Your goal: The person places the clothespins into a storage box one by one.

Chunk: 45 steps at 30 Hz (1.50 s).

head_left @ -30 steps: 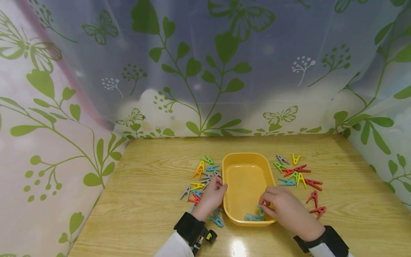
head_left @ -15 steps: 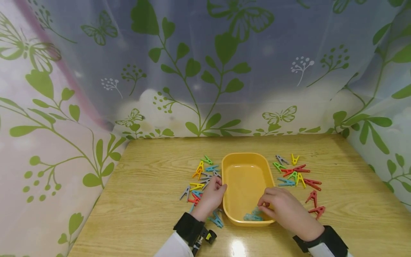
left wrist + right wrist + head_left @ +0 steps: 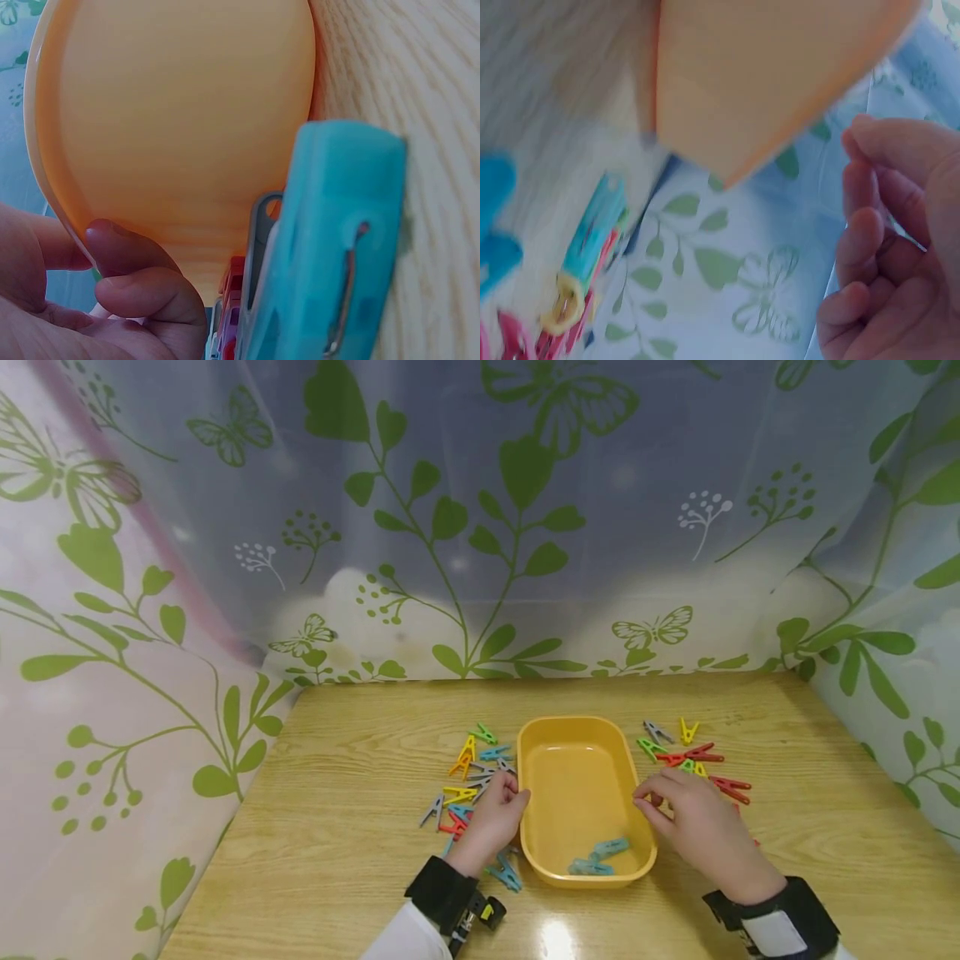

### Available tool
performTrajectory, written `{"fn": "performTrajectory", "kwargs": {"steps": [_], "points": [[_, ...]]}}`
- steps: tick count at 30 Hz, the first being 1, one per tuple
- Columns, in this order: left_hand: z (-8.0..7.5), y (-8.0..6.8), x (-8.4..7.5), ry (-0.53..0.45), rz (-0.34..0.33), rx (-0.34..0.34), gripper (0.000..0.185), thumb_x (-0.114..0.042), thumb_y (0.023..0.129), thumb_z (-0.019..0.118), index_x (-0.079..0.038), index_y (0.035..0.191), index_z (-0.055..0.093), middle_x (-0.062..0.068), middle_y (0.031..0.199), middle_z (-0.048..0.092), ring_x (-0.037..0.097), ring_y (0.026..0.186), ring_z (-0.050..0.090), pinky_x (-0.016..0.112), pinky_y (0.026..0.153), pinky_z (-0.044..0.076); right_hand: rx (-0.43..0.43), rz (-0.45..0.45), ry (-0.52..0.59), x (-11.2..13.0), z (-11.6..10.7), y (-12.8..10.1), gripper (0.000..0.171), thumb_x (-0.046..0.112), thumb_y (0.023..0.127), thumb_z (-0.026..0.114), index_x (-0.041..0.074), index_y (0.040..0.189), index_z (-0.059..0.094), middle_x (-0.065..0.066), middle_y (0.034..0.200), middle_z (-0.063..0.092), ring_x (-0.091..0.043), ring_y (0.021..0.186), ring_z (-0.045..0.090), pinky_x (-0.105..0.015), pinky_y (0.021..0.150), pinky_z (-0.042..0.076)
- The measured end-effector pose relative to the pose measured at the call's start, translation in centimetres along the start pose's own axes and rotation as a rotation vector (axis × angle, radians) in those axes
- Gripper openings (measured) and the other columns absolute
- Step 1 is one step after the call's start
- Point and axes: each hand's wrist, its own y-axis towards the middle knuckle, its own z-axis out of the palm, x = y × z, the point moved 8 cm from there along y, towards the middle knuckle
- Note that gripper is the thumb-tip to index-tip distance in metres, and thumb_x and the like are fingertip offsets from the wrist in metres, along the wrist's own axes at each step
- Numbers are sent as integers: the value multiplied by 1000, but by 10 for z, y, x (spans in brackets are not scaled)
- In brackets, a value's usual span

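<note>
Two teal pegs [image 3: 598, 857] lie in near end of yellow tub [image 3: 577, 727]. My left hand [image 3: 491, 820] rests against tub's left rim, fingers curled, nothing visibly held. My right hand [image 3: 701, 827], loosely curled, empty, hovers over right peg pile [image 3: 693, 758]. Left peg pile [image 3: 472, 772] also unsorted. Mostly undone.

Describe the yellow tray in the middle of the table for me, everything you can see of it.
The yellow tray is a shallow rounded rectangle, smooth and glossy like plastic, with a raised rim. It sits flat on the wooden table, long side running away from the person. Two teal clothespins lie inside at its near end; the rest of the floor is bare. The left hand rests against its left rim. The right hand is just off its right rim, over the loose clothespins.
</note>
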Motion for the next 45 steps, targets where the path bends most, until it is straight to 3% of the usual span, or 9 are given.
{"fn": "performTrajectory", "kwargs": {"steps": [8,13,20,24,28,45], "points": [[0,0,1,-17,23,6,13,-13,106,53,-7,102,42,2,80,42,16,68,45,27,60,38,49,140,-59,-43,-12,-5,8,11,88,81,11,91,73,2,81,64,-9,65,50,-26,57,42],[1,0,1,-29,29,4,13,-12,106,54,-7,102,42,1,79,41,16,67,44,27,59,36,83,185,-75,-56,-10,-7,7,12,90,79,8,90,72,1,79,63,-11,64,48,-26,57,41],[1,-1,1,-30,20,5,13,-12,106,53,-7,102,42,2,79,41,16,67,43,28,59,36,271,297,-91,-70,4,-12,10,15,91,79,8,89,72,1,76,57,-14,64,47,-29,57,37],[1,-1,0,-30,21,4,12,-12,106,53,-7,102,42,2,79,41,16,67,45,28,60,37,396,335,-79,-73,13,-18,9,16,92,77,10,87,73,2,73,55,-15,62,47,-30,56,38],[1,-1,-1,-34,32,8,13,-11,106,52,-7,101,42,2,79,41,16,67,44,28,60,37,462,362,-72,-73,18,-25,10,18,93,76,10,88,72,2,70,55,-15,61,47,-31,57,38],[1,-1,-2,-18,35,0,13,-10,106,52,-7,100,42,2,78,41,16,66,45,27,59,38,553,409,-116,-77,28,-39,12,19,91,78,8,88,73,1,73,61,-15,65,51,-34,62,47]]}}
